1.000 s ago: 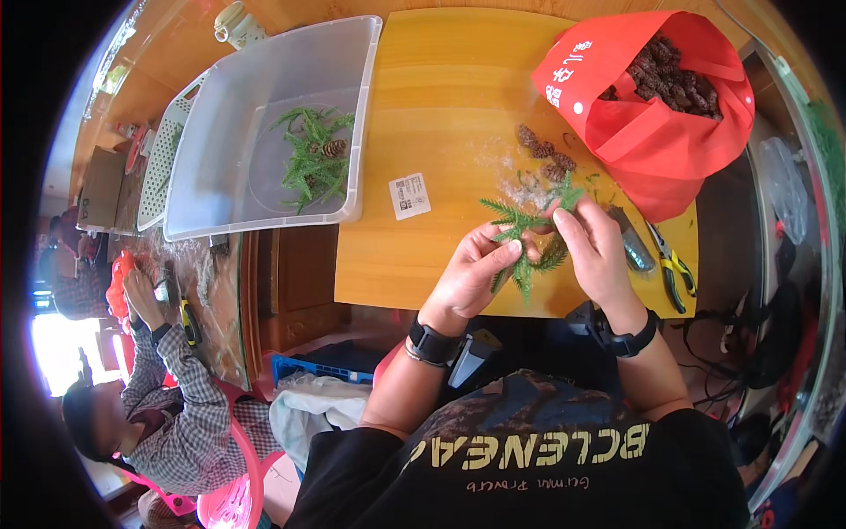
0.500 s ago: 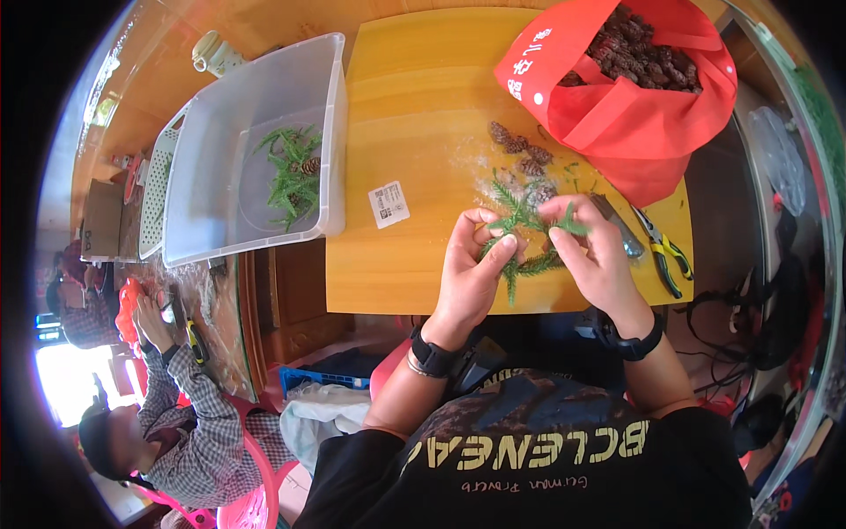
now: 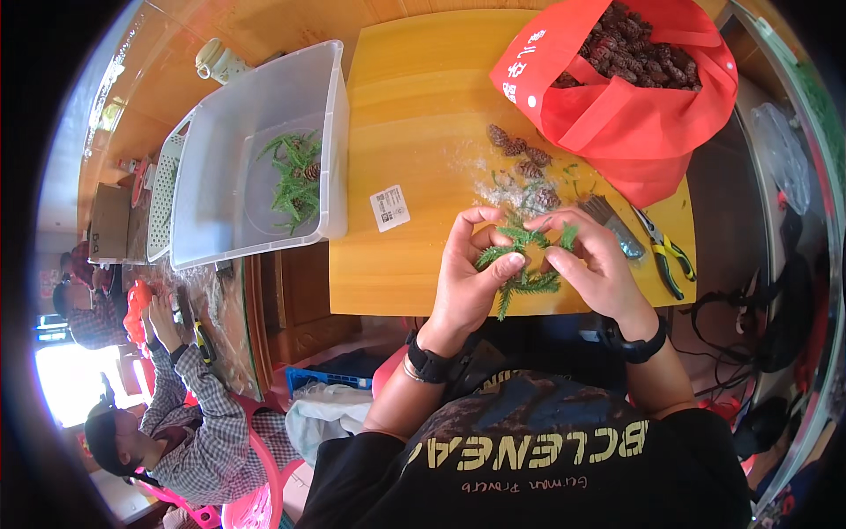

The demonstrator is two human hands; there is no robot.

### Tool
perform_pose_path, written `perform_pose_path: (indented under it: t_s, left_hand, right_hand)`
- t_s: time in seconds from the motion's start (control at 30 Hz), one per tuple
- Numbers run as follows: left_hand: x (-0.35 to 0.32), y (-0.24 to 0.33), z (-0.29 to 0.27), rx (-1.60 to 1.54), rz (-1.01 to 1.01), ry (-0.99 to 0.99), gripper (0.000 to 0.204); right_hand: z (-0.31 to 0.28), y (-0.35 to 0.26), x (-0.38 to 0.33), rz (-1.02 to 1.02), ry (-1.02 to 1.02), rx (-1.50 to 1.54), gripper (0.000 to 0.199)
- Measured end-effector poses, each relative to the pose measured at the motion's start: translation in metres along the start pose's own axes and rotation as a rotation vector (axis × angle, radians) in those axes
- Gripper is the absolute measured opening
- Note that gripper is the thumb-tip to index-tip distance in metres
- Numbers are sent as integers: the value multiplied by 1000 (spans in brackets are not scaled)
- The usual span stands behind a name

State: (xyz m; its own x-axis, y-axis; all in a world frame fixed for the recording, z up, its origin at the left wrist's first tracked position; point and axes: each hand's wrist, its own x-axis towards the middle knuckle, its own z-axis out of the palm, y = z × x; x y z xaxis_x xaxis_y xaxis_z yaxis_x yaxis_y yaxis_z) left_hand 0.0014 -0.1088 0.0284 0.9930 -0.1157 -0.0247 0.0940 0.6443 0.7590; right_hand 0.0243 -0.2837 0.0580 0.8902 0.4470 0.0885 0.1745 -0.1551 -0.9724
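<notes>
Between my two hands is a green artificial pine sprig (image 3: 536, 284), its needled branches spreading above the table's near edge. My left hand (image 3: 467, 278) pinches it from the left, thumb on top. From the right, my right hand (image 3: 604, 269) grips a branch between thumb and fingers; the fingers partly hide the middle of the sprig. Just beyond the hands lie several brown pine cones (image 3: 531, 167), with whitish crumbs and green bits around them. A bundle of thin dark wires (image 3: 608, 216) in clear wrapping lies beside my right hand, next to yellow-and-black pliers (image 3: 663, 251).
A red bag (image 3: 608, 132) full of pine cones stands at the far right of the yellow table (image 3: 423, 97). On the left is a clear plastic bin (image 3: 336, 176) holding green sprigs with a cone. A white label (image 3: 389, 208) lies between. Another person (image 3: 203, 423) works at the left.
My fingers have shifted on the sprig, and its upper branch is now bent down closer to my hands. The view has moved slightly.
</notes>
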Motion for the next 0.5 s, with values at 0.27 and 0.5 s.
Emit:
perform_pose_path:
  t_s: [0.27,0.5]
  left_hand:
    - [1,5,-4,-43,-178,-115,37]
    - [5,1,6,25,-172,-41,20]
  right_hand:
    - [-2,5,-7,253,-35,404,14]
    - [-3,4,-11,277,-7,574,19]
